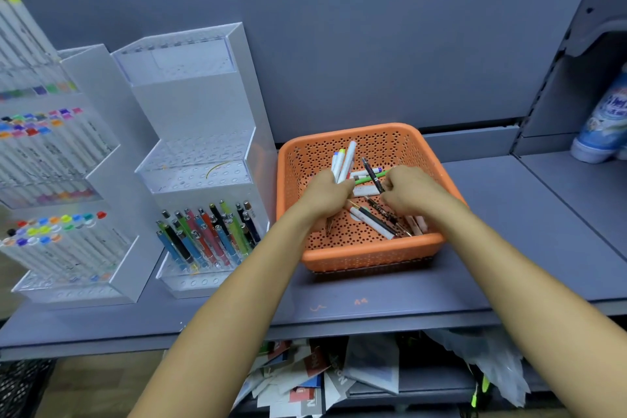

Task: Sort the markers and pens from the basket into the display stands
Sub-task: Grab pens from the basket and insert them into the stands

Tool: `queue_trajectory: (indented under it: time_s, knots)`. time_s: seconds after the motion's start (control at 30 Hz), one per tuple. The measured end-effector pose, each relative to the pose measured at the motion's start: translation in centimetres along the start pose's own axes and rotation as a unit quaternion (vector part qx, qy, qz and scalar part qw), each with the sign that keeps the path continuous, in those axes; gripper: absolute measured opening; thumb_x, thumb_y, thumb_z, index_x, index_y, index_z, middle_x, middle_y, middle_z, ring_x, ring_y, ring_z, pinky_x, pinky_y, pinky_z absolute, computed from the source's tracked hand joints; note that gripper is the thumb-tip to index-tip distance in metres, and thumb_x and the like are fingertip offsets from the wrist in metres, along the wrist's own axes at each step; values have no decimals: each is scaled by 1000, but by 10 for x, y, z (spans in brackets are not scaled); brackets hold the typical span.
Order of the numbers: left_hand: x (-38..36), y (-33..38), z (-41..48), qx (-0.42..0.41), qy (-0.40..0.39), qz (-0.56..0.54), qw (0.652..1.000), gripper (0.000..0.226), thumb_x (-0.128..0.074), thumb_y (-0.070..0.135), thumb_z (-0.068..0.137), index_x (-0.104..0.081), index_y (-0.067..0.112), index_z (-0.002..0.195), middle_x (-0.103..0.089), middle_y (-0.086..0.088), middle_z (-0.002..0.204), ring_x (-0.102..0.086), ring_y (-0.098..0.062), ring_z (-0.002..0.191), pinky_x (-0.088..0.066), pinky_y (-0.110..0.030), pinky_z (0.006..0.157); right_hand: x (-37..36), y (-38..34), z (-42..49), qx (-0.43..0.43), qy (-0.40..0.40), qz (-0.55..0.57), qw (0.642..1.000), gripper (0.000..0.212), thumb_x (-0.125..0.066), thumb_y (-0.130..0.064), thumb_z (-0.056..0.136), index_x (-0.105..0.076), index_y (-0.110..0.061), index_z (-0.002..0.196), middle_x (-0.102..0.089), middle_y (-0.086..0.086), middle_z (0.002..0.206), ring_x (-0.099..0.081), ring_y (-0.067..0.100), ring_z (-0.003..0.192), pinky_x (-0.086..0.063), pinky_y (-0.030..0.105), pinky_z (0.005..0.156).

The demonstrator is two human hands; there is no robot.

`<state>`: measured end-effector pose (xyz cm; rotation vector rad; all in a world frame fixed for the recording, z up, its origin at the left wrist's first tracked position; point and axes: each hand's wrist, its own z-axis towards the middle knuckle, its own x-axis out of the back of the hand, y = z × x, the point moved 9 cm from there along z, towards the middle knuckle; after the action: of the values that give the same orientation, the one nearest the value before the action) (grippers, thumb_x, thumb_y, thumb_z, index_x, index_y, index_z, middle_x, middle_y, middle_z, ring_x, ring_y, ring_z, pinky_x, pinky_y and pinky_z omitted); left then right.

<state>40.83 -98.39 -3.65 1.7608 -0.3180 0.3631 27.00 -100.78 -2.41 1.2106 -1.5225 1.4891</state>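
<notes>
In the head view, we judge the sorting about midway. The clear acrylic marker stand (101, 85) at far left is well stocked with white-barrelled markers. The clear tiered pen stand (190, 105) has coloured pens (210, 237) in one low tier only, and its upper tiers are bare.

Both hands are inside the orange perforated plastic basket (369, 256). The left hand (327, 195) grips a bundle of white markers (346, 163), and the right hand (407, 190) pinches a dark pen (372, 175). Loose pens and markers (375, 222) lie on the basket floor.

We cannot see the fingertips, which curl under the hands. The frame's left edge cuts off the marker stand.
</notes>
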Motion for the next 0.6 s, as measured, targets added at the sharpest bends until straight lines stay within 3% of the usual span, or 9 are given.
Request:
queue_trajectory:
  time_s: [0.07, 0.17, 0.33, 0.47, 0.53, 0.6]
  knots:
    - [0, 4, -3, 3, -4, -103, 995, 6, -44, 6, 98, -47, 1, 95, -54, -7, 75, -58, -10, 46, -48, -21, 43, 3, -3, 1, 15, 15, 86, 996, 12, -52, -7, 85, -57, -12, 94, -63, 9, 89, -59, 27, 81, -42, 31, 63]
    - [5, 9, -7, -2, 6, -180, 984, 20, -43, 1, 96, -44, 6, 77, -55, -6, 63, -56, -10, 46, -48, -19, 42, 14, -13, -4, 47, 60, 182, 980, 31, -54, -8, 86, -49, -16, 115, -64, 5, 90, -62, 23, 84, -48, 34, 71]
    - [22, 24, -18, -56, 4, -251, 966, 24, -50, 23, 99, -39, 18, 78, -36, 3, 60, -32, -5, 42, -30, -17, 39, 29, -44, -30, 141, 116, 331, 926, 78, -63, -4, 79, -25, -25, 143, -60, -2, 81, -65, 22, 77, -54, 44, 79]
    - [38, 29, -45, -61, -30, -333, 941, 24, -47, 39, 98, -40, 20, 85, -31, 9, 51, -24, -3, 37, -24, -15, 36, 36, -75, -59, 208, 131, 383, 891, 98, -65, -1, 76, -10, -36, 149, -52, -5, 80, -62, 16, 61, -51, 35, 67]
    - [49, 26, -61, -50, -49, -372, 926, 29, -44, 47, 96, -42, 18, 94, -33, 8, 51, -24, -3, 36, -23, -15, 34, 38, -90, -74, 228, 131, 414, 872, 95, -64, 4, 76, -16, -38, 146, -48, -3, 81, -58, 11, 55, -48, 34, 61]
    - [64, 21, -77, -48, -72, -420, 904, 28, -42, 45, 97, -42, 16, 99, -34, 7, 52, -24, -2, 35, -23, -14, 33, 39, -105, -86, 245, 136, 435, 856, 90, -63, 8, 76, -23, -38, 142, -45, -4, 80, -57, 9, 53, -52, 42, 64]
